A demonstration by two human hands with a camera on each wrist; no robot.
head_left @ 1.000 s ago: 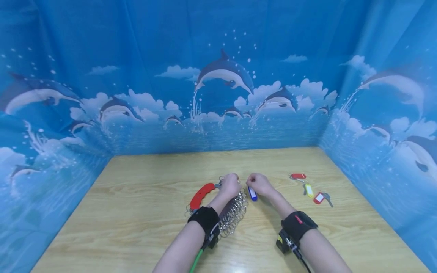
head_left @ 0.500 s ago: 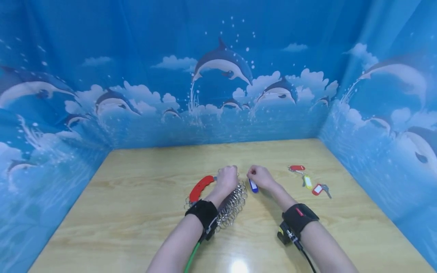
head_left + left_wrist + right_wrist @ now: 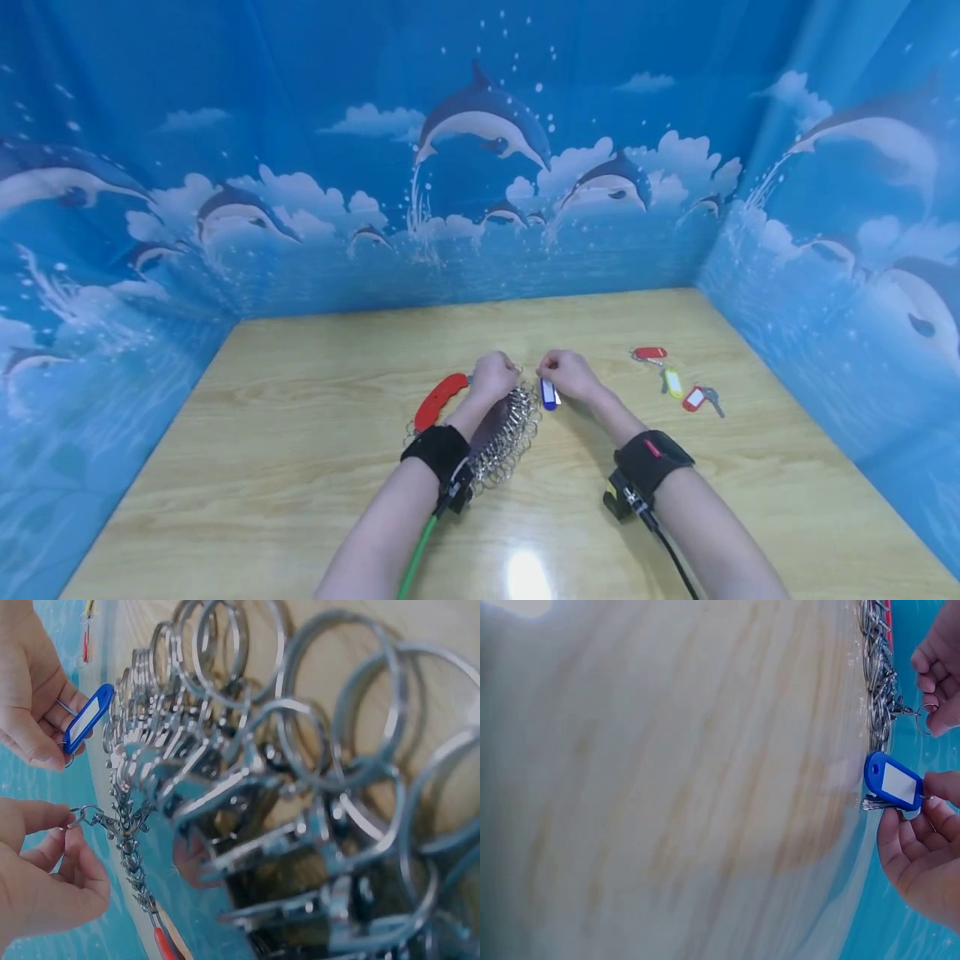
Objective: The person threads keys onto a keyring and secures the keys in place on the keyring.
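A large key hoop with a red curved handle and many metal rings and clips lies on the table. At its far side my left hand pinches one small split ring, which is still linked by a clip to the hoop. Just right of it, my right hand pinches the small ring of a blue key tag with a white label. The tag hangs below my fingers, and a metal key shows behind it. In the right wrist view the two hands are apart.
To the right on the wooden table lie a red tag, a yellow tag and another red tag, with keys beside them. Blue dolphin-print curtains stand at the back and both sides.
The whole head view has shifted upward. The blue tag has turned from slanted to more upright, and a pale piece now shows beside it. Both hands keep their pinch.
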